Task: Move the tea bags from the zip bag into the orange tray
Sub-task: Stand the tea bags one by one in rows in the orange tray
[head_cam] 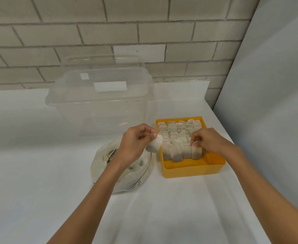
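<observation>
The orange tray stands on the white table right of centre, packed with several rows of pale tea bags. My right hand pinches the top of a tea bag standing at the right end of the tray's front row. My left hand pinches another tea bag by its top, hanging just left of the tray's left wall. Below my left hand lies the clear zip bag, open, with more tea bags inside, partly hidden by my forearm.
A large clear plastic box with its lid leaning behind it stands at the back, close behind the zip bag. A brick wall closes the far side and a pale panel runs along the table's right edge.
</observation>
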A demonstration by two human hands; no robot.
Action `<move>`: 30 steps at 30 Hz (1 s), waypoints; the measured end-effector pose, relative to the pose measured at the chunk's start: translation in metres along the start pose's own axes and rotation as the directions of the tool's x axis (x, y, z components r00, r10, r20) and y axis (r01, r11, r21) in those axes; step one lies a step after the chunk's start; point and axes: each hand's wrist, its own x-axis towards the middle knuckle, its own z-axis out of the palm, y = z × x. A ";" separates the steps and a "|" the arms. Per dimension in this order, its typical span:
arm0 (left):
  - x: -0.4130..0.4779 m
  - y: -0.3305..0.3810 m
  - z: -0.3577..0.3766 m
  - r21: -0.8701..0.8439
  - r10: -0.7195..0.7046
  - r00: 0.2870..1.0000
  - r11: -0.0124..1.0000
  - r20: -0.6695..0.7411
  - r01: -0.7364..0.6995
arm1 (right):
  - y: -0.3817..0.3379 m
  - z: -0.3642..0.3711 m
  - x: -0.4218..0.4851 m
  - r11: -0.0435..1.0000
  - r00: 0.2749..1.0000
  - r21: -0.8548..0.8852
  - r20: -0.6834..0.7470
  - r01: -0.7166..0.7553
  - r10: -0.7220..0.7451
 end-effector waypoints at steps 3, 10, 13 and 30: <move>0.000 -0.002 -0.001 0.027 0.027 1.000 0.999 -0.007 -0.027 | 0.001 0.002 0.000 1.000 1.000 0.024 -0.019 0.017 -0.017; 0.005 -0.001 0.004 0.037 0.037 0.999 0.999 0.011 -0.038 | 0.005 0.008 0.000 0.999 0.996 0.042 -0.089 0.029 -0.026; 0.007 0.004 0.009 0.031 0.037 0.999 0.999 0.038 -0.038 | 0.005 0.004 -0.003 0.994 0.990 0.097 -0.135 0.050 -0.037; 0.041 0.044 0.101 0.236 0.207 0.900 0.920 0.383 -0.312 | 0.029 -0.021 -0.029 0.978 0.958 0.209 -0.281 0.012 0.049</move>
